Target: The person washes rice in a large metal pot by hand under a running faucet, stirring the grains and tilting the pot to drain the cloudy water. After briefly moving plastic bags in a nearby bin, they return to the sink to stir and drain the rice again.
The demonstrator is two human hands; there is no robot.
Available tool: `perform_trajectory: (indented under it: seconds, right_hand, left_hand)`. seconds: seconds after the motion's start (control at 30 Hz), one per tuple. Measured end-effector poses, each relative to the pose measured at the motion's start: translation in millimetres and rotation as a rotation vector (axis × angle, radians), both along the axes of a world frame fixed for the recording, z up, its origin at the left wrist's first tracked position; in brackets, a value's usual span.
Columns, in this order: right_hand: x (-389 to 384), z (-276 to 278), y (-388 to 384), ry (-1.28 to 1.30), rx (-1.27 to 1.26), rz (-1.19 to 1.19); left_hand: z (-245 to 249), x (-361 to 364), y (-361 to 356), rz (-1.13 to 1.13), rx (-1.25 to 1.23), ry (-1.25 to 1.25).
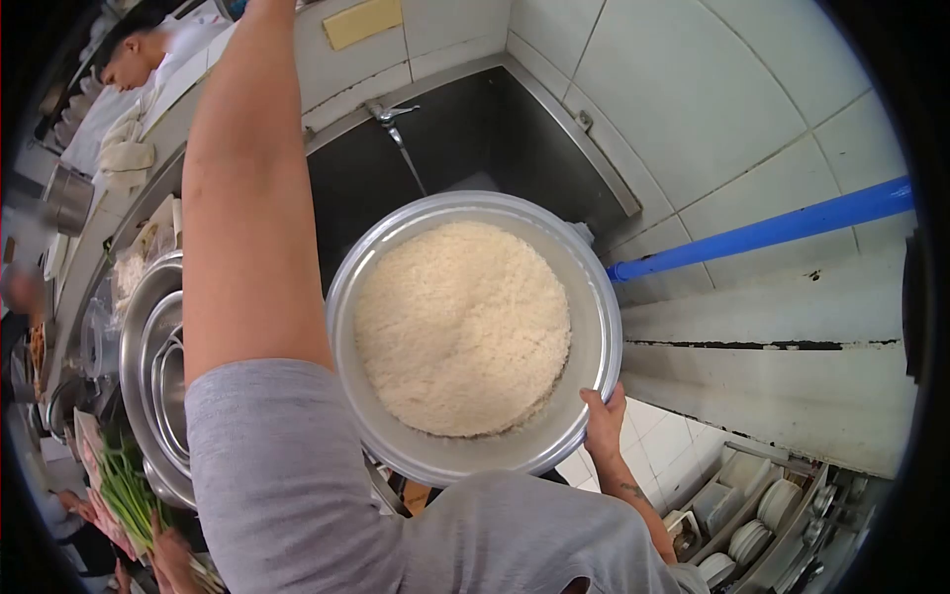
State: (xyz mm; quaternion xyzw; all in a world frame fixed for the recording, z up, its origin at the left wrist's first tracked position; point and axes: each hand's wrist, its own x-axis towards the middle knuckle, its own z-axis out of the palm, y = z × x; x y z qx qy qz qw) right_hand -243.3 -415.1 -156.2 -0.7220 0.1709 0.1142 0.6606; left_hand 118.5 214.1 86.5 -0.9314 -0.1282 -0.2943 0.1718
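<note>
**Right hand on the rim, bowl out in front of the sink**

Start at the fingers (pixel 592 400): they are curled together over the lip, clamped on the near right edge of the bowl (pixel 341 297). The right hand (pixel 604 424) has the hold, and it is the only hand touching anything here. From that grip the bowl spreads away to the left and forward, round, with no long side to speak of, its mouth open to the camera. Inside, a heaped bed of white rice (pixel 460 327) fills it almost wall to wall.

Now the other side: the left arm (pixel 247 198) runs straight up past the bowl's left edge and out of the top of the picture. The left hand is out of view, so I cannot tell whether it is open or closed.

Beyond the bowl is the dark sink (pixel 465 139), its tap (pixel 396 124) just past the far rim. Stacked metal basins (pixel 148 346) stand on the left, greens (pixel 124 485) below them. A blue pipe (pixel 772 230) crosses the tiles on the right.
</note>
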Motion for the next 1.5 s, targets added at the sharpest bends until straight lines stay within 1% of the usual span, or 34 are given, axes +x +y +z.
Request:
perform_trajectory:
  seconds: [0.1,0.2,0.23,0.27,0.33,0.37,0.43,0.5,0.57,0.63,0.77,0.83,0.87,0.97,1.0,1.07,1.17,1.2,1.27,1.4,1.5]
  right_hand:
    - [2,-2,1,-0.013,0.033,0.008]
    - [3,-6,-1,-0.018,0.026,0.015]
    - [5,-7,-1,-0.02,0.031,0.018]
    - [5,-7,-1,-0.02,0.035,0.017]
    - [3,-8,-1,-0.02,0.03,0.021]
    - [4,-9,-1,-0.025,0.018,0.029]
    - [3,-9,-4,-0.043,0.008,0.031]
    - [3,-12,-2,-0.07,0.025,0.024]
    - [4,-10,-2,-0.069,-0.004,0.054]
    - [3,-1,-1,-0.072,-0.062,0.072]
    - [8,-14,-7,-0.088,-0.202,0.087]
    - [16,-14,-7,-0.107,-0.272,0.117]
    - [20,-12,-4,-0.158,-0.304,0.081]
    - [27,-13,-2,-0.173,-0.323,0.104]
    - [28,-13,-1,-0.231,-0.31,0.099]
    - [28,-7,0,-0.205,-0.288,0.104]
    - [28,3,3,-0.19,-0.25,0.102]
    - [27,3,3,-0.187,-0.237,0.099]
    - [27,0,3,-0.166,-0.126,0.07]
    - [27,-8,1,-0.113,0.045,0.018]
    - [27,-2,1,-0.07,0.046,0.035]
  left_hand:
    - [-6,-34,-46,-0.081,-0.665,-0.256]
    - [-16,-108,-118,0.031,-0.291,-0.217]
    - [-33,-134,-131,-0.116,-0.293,-0.233]
    - [-48,-162,-149,-0.064,-0.331,-0.226]
    - [-86,-207,-178,0.138,-0.459,-0.108]
    - [-109,-219,-186,0.256,-0.423,0.035]
    - [-167,-215,-177,0.388,-0.598,0.349]
    - [-200,-205,-187,0.316,-0.653,0.562]
    - [-207,-192,-210,0.241,-0.754,0.585]
    - [-223,-176,-221,0.185,-0.78,0.568]
    - [-248,-162,-231,0.274,-0.963,0.467]
    - [-256,-162,-230,0.277,-0.949,0.425]
    - [-259,-161,-227,0.28,-0.937,0.403]
    - [-251,-169,-233,0.225,-0.994,0.346]
    - [-252,-170,-234,0.226,-0.998,0.322]
    - [-254,-171,-235,0.23,-1.009,0.271]
    - [-257,-170,-232,0.206,-0.956,0.291]
    - [-257,-170,-232,0.197,-0.947,0.256]
    - [-258,-172,-235,0.176,-0.931,0.189]
    - [-260,-172,-237,0.18,-0.898,0.178]
    - [-258,-172,-238,0.17,-0.899,0.175]
